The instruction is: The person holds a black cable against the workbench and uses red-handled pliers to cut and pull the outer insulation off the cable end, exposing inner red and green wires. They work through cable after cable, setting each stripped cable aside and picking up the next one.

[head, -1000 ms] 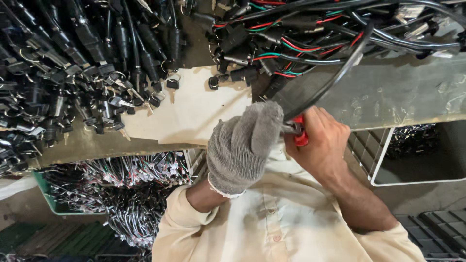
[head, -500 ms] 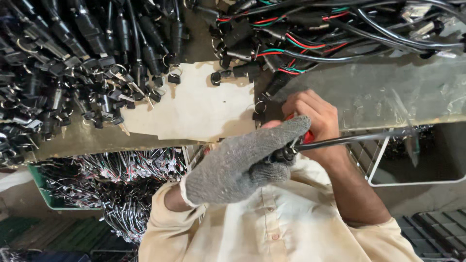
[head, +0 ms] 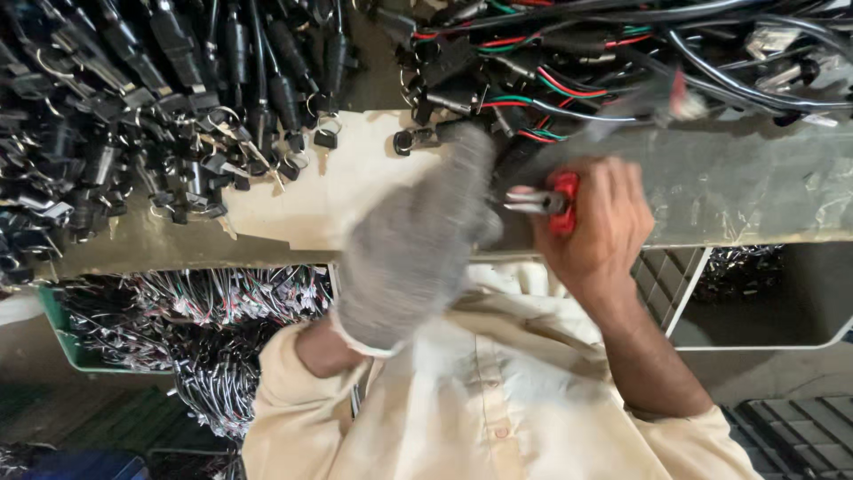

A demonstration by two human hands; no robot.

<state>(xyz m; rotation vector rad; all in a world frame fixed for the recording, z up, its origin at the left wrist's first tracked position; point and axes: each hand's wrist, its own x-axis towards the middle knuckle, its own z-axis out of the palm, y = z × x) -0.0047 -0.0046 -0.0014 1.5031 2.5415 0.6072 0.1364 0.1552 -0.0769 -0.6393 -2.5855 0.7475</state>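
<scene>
At the bench edge: a person in a cream shirt works over a cluttered worktop, seen from above.
Right hand [head: 597, 233]: bare, closed tight round red-handled pliers [head: 546, 203], whose metal nose points left toward the other hand.
Left hand [head: 418, 244]: in a grey knit glove, blurred by motion; whether it is gripping anything cannot be told.
Key relation: the pliers lie crosswise between the two hands, long axis running left to right; the gloved hand is just beside the nose.
Wire: a dark cable [head: 622, 111], blurred, rises up and to the right from the pliers toward the tangle.
Cable tangle [head: 569, 62]: black leads with red and green cores, just beyond the hands.
Plug heap [head: 133, 116]: black connectors piled at far left.
Worktop [head: 355, 191]: pale, worn.
Below the bench: a green crate [head: 62, 342] of wire offcuts, and a white-framed bin [head: 764, 302].
</scene>
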